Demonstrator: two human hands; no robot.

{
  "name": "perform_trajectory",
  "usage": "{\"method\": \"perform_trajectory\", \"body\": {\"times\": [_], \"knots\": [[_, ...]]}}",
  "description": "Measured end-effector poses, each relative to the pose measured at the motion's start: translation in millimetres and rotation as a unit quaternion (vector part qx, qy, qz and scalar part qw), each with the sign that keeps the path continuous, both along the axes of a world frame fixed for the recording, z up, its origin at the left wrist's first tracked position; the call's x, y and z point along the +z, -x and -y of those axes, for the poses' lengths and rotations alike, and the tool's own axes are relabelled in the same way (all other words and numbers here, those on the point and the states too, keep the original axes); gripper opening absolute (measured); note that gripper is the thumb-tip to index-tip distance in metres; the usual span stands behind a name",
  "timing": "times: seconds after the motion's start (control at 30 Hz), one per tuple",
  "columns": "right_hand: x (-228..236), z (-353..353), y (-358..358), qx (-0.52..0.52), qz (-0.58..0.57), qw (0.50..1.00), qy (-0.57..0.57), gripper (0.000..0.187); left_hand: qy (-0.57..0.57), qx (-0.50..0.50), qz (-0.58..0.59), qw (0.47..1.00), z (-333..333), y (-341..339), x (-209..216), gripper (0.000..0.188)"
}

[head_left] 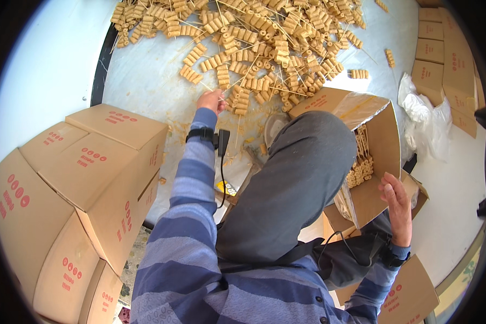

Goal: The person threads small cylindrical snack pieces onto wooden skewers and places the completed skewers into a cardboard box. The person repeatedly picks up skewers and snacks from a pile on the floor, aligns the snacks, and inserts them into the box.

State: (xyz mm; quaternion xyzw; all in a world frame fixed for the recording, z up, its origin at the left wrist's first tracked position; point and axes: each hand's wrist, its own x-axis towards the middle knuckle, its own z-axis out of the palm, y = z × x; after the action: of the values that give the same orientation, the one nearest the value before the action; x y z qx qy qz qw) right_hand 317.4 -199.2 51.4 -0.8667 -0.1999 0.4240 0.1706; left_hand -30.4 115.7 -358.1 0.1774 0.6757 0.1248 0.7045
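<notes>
A heap of skewers [264, 48] covers the far part of the metal table, each with tan, ridged, hollow rolls on a thin wooden stick. My left hand [211, 101] is at the heap's near edge, its fingers closed at the stick end of one skewer [191, 74]. Beside my right hand [398, 208] stands an open cardboard box [386, 137] lined with clear plastic. That hand is by the box's near right side, fingers stretched out and nothing visible in them. Packed skewers [360, 171] show inside the box; my raised knee hides part of it.
Closed cardboard boxes [81, 156] are stacked on the left. Flattened cartons [443, 65] lean at the far right, near a crumpled white plastic bag [424, 113]. A round dish [275, 127] is partly behind my knee. Crumbs litter the metal table [146, 70].
</notes>
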Motion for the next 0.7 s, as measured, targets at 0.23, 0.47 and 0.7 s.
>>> {"method": "perform_trajectory", "body": {"times": [0.23,0.47,0.7], "knots": [[1.7,-1.0,5.1,0.017,-0.022,1.0,-0.009,0.042,-0.178,-0.262,-0.076,0.946,7.6,-52.6,15.3,0.033],[17.2,9.6,6.3,0.001,-0.01,0.999,-0.032,0.037,-0.24,-0.505,-0.252,0.79,-34.2,-88.5,-23.8,0.033],[40.7,-22.7,27.3,-0.007,-0.034,0.995,-0.099,0.033,-0.15,-0.463,-0.035,0.873,-66.4,-62.7,113.3,0.035]]}}
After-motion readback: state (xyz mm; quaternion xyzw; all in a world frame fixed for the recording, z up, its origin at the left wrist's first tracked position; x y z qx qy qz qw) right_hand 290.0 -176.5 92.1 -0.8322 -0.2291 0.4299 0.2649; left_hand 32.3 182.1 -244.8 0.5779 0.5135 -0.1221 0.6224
